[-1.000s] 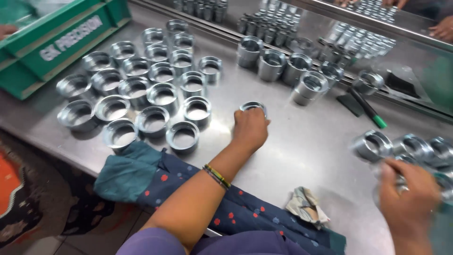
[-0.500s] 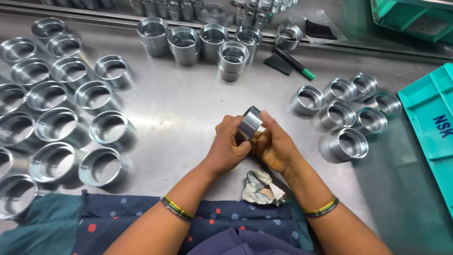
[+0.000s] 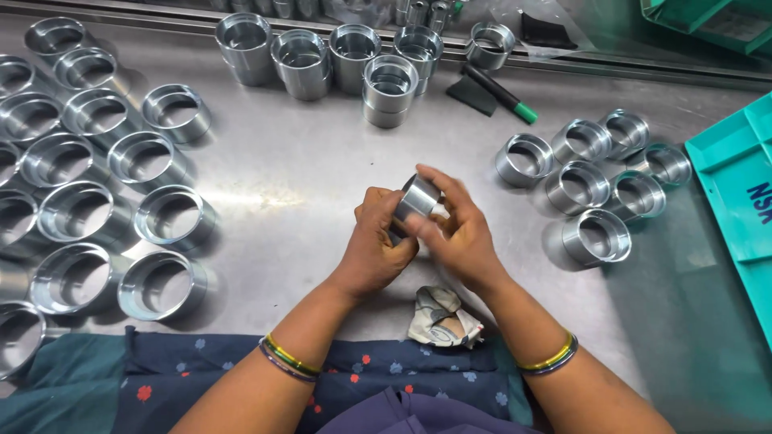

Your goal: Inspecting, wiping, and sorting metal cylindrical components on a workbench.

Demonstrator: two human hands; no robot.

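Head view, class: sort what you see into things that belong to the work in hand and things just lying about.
In hand:
- metal ring, held between left hand and right hand
- rings at left and rings at right, same kind

Lying about:
- crumpled cloth
- green-tipped marker
- teal crate

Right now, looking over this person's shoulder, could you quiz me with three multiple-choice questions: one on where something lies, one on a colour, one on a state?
1. Where does the crumpled rag lie?
A. in the teal crate
B. on the table below the hands
C. on the far rail

2. What colour is the marker cap?
A. green
B. red
C. white

3. How is the metal ring held?
A. lying flat, untouched
B. by the left hand and right hand together
C. stacked on another

Answers: B, the rag sits just under the wrists; A, the tip is green; B, both hands grip it.
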